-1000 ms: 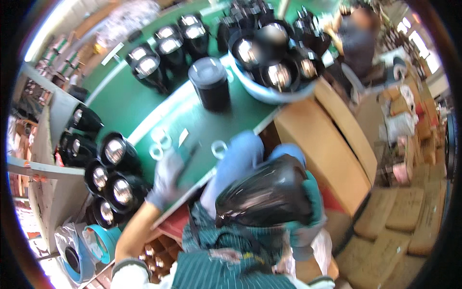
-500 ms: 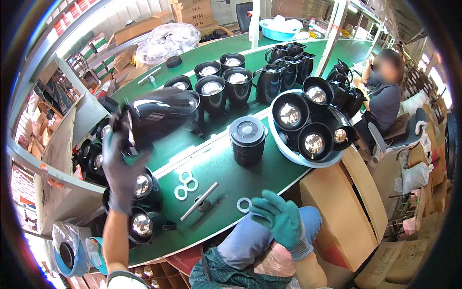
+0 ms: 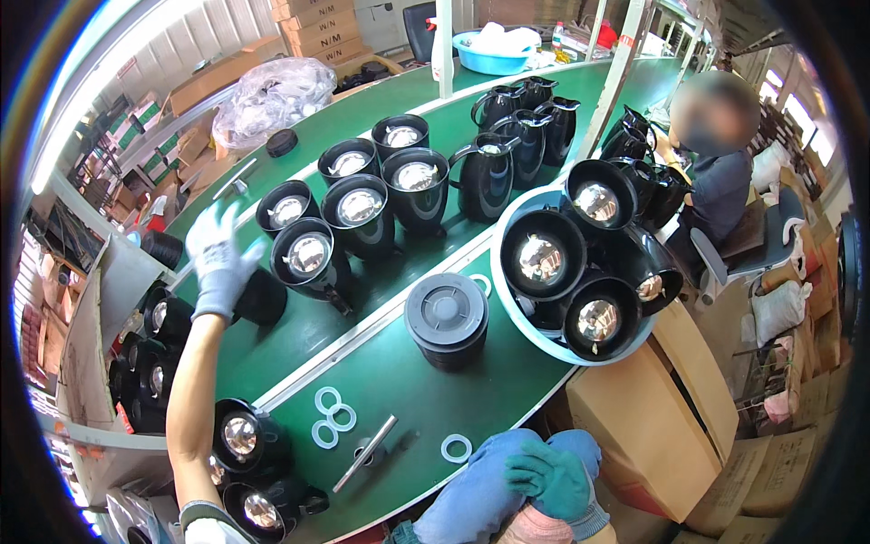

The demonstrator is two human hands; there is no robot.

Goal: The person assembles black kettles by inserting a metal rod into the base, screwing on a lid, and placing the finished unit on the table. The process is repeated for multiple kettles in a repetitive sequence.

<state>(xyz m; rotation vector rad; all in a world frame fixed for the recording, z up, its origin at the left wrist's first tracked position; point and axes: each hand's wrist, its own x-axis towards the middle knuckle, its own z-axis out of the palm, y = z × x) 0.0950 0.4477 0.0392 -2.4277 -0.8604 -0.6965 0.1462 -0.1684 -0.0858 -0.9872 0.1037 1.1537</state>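
My left hand (image 3: 220,263), in a pale grey glove, is open with its fingers spread over the far left of the bench. Right beside it stands a black jug body (image 3: 261,299), partly hidden by the hand; I cannot tell whether they touch. My right hand (image 3: 548,476), in a green glove, lies relaxed on my jeans-covered knee (image 3: 476,485) and holds nothing. Between the hands are a stack of round black lids (image 3: 446,313), several white rings (image 3: 333,419) and a metal rod on a small stand (image 3: 365,453).
Several upright black jugs with shiny liners (image 3: 360,207) fill the bench's middle, with lidded black jugs (image 3: 487,177) behind. A light-blue basin (image 3: 507,319) of jugs sits at right above a cardboard box (image 3: 643,417). More jugs (image 3: 240,435) lie at left. A co-worker (image 3: 720,181) sits far right.
The black jug body that my left hand held tilted in the air now stands on the bench, and that hand has let go. My right hand has lowered onto my knee. The view has shifted.
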